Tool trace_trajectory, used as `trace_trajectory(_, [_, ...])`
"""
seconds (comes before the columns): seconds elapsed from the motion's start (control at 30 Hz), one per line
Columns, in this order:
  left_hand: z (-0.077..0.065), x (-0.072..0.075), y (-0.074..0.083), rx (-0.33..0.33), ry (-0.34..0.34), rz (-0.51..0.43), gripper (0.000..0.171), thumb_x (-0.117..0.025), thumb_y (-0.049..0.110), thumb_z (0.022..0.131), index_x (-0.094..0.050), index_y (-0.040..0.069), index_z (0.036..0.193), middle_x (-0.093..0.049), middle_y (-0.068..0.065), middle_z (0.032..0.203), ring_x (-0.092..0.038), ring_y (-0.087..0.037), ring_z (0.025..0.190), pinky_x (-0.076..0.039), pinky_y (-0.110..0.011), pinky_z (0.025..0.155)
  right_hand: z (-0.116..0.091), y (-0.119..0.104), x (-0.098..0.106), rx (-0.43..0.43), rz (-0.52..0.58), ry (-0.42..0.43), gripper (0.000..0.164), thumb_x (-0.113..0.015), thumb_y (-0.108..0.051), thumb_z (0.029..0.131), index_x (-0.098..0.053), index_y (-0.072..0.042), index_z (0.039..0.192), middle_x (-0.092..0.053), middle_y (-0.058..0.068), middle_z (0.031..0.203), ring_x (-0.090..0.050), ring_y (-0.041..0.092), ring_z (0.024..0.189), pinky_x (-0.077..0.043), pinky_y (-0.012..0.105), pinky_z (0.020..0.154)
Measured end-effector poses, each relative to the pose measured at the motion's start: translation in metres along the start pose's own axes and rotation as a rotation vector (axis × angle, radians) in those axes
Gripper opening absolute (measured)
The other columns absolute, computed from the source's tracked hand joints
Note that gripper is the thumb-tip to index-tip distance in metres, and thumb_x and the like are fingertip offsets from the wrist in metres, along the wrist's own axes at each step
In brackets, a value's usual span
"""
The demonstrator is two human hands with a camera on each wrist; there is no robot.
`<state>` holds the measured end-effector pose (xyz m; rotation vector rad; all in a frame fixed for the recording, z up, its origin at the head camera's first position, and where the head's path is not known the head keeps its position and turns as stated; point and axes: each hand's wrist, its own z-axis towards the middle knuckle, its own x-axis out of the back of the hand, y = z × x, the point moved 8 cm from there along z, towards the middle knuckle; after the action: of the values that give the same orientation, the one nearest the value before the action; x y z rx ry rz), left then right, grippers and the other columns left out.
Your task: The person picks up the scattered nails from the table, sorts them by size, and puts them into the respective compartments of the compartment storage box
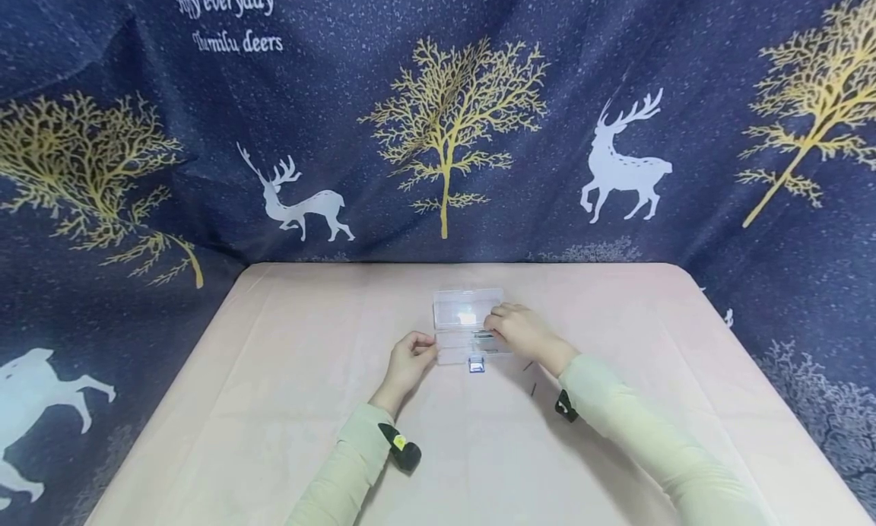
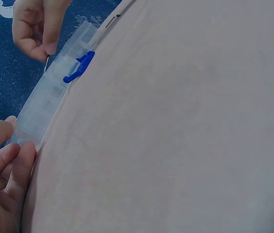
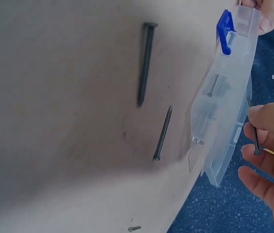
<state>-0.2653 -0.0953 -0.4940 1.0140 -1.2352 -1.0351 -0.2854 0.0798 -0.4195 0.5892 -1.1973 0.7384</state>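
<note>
A clear plastic compartment box (image 1: 452,353) stands with its lid (image 1: 455,308) raised at the back and a blue latch (image 3: 225,32) at its front. My left hand (image 1: 411,362) grips the box's left end between thumb and fingers. Over the right half of the box, my right hand (image 1: 522,331) pinches a dark nail (image 3: 255,128) between thumb and fingers. Inside the right compartments lie nails, one of them a grey nail (image 3: 213,85) close to the latch.
On the pink tablecloth (image 1: 274,435) right of the box lie a thick nail (image 3: 147,63) and a thinner nail (image 3: 163,133). A small nail (image 3: 134,228) shows farther off. A dark blue printed curtain (image 1: 383,207) hangs behind the table.
</note>
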Motion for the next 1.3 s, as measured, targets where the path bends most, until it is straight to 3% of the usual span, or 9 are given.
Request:
trace_trajectory(0.2, [-0.011,0.003,0.029,-0.021,-0.021,0.011,0.016,-0.062,-0.001,0.087,-0.058,-0.012,0.097,-0.064,-0.027,0.097,-0.065,-0.038,0.090,-0.058,-0.040,0.079,0.003,-0.004,-0.001,0.026,0.006,0.050,0.008,-0.071,-0.006,0.080,-0.066,-0.009,0.086,-0.065,0.002,0.084,-0.063,0.021,0.084,-0.052,0.040,0.094])
trace_trajectory(0.47, [0.002,-0.001,-0.003,0.003,-0.005,0.044,0.017,-0.065,0.008,0.087,-0.061,-0.004,0.099,-0.067,-0.019,0.098,-0.067,-0.028,0.089,-0.058,-0.032,0.078,-0.004,0.003,-0.006,-0.028,0.002,0.006,0.007,-0.069,-0.010,0.083,-0.066,-0.010,0.089,-0.065,0.001,0.085,-0.062,0.019,0.084,-0.054,0.036,0.085])
trace_trajectory(0.7, [0.003,0.000,-0.004,-0.004,0.000,0.033,0.017,-0.065,0.008,0.086,-0.061,-0.004,0.098,-0.067,-0.019,0.097,-0.066,-0.028,0.089,-0.058,-0.031,0.077,-0.010,0.008,0.001,-0.050,0.022,-0.001,0.010,-0.070,-0.007,0.081,-0.066,-0.010,0.090,-0.066,0.004,0.090,-0.062,0.022,0.089,-0.052,0.041,0.091])
trace_trajectory(0.93, [0.002,-0.002,-0.004,0.012,0.000,0.014,0.016,-0.065,0.006,0.086,-0.061,-0.005,0.098,-0.067,-0.020,0.097,-0.067,-0.026,0.088,-0.058,-0.029,0.077,-0.022,0.012,0.013,-0.062,-0.004,0.038,0.010,-0.071,-0.002,0.079,-0.064,-0.008,0.083,-0.064,0.004,0.083,-0.061,0.023,0.083,-0.054,0.038,0.080])
trace_trajectory(1.3, [0.002,-0.003,-0.005,0.024,-0.002,0.025,0.017,-0.064,0.005,0.087,-0.060,-0.005,0.099,-0.066,-0.021,0.098,-0.067,-0.026,0.087,-0.059,-0.025,0.074,-0.044,0.032,0.018,-0.212,-0.045,-0.003,0.015,-0.075,-0.006,0.076,-0.066,-0.005,0.089,-0.065,0.008,0.087,-0.061,0.025,0.085,-0.055,0.039,0.077])
